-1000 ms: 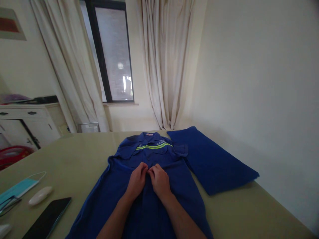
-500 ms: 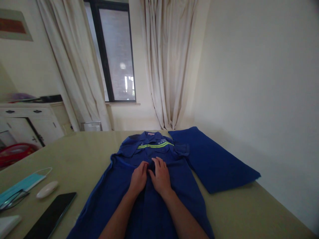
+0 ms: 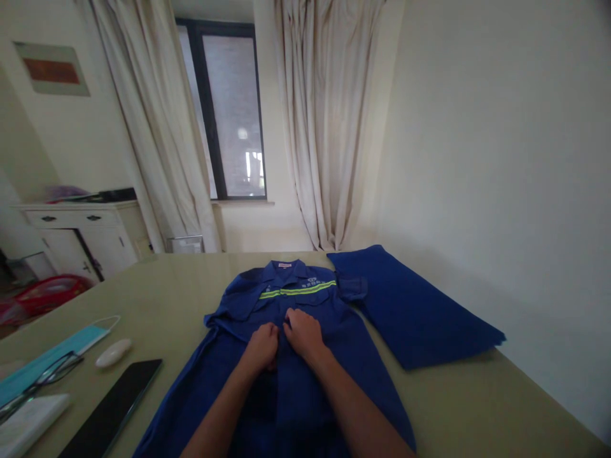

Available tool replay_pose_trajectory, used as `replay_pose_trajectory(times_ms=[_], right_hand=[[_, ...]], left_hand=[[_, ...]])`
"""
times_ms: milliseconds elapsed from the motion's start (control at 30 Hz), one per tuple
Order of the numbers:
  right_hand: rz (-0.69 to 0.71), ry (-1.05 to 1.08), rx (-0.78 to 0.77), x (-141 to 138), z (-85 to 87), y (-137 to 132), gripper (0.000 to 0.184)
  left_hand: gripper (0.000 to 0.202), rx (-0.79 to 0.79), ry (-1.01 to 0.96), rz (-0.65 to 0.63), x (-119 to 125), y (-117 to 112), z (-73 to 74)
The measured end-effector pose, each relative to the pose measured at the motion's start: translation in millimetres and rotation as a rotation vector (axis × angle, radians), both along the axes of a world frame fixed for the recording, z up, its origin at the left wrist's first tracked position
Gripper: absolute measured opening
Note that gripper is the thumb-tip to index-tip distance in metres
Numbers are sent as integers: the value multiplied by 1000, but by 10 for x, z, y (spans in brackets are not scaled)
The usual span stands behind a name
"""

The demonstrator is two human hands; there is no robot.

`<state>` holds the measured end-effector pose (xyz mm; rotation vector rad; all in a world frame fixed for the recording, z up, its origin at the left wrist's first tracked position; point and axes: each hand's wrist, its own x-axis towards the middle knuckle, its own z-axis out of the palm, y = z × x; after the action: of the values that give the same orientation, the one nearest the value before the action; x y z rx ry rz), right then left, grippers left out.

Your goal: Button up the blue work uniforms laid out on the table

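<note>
A dark blue work shirt [image 3: 329, 388] lies spread front side up, its collar pointing away from me. A yellow-green stripe [image 3: 305, 291] and pale lettering cross its chest. At the front opening my left hand [image 3: 261, 346] is closed, knuckles up, on the left side of the placket. Just across the placket my right hand [image 3: 304, 332] has its fingers curled in against the cloth. Both hands grip the shirt's front edge, though the fingertips are partly hidden. The near hem runs out of view beneath my forearms.
A folded blue cloth [image 3: 420, 312] lies right of the shirt by the wall. On the left of the table [image 3: 176, 286] are a phone [image 3: 114, 407], a white oval object [image 3: 113, 353], a face mask [image 3: 57, 356], glasses [image 3: 60, 369] and a white box [image 3: 33, 420].
The fingers of my right hand have curled in from a more spread pose, and my left hand has closed further. The shirt's upper part has shifted slightly toward me. The view has turned slightly left.
</note>
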<state>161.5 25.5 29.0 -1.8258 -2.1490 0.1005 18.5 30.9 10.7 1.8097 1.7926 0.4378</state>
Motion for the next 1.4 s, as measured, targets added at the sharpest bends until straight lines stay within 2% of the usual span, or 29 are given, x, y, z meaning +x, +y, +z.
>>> replay_pose_trajectory(times_ms=[167,267,467,733,933,1033,1133,1200,1233,1333,1400], right_hand=[[44,9,65,13,-174,42,21],[38,12,85,73,-216,90,21],[32,74,125,131,-246,190,20],[103,130,135,138,-259,207,19],[10,279,133,159,-261,222,16],[-33,378,165,175,-284,222,8],[100,465,234,158,-282,230,25],[186,496,207,128,-247,279,31],[169,476,173,110,-221,325,31],[-24,324,95,62,-138,542,33],[-74,246,79,37,-113,707,30]], left_hand=[[32,57,97,118,53,280,55],[25,109,73,133,137,342,32],[18,284,-22,84,230,277,-85],[18,382,-167,9,163,331,-163],[23,371,-237,-46,150,334,-149],[30,328,-234,-68,145,313,-125],[32,301,-202,-37,158,294,-99],[30,289,-163,22,184,285,-86],[30,284,-141,52,201,281,-81],[35,271,-74,102,247,272,-79],[35,261,-38,114,255,279,-82]])
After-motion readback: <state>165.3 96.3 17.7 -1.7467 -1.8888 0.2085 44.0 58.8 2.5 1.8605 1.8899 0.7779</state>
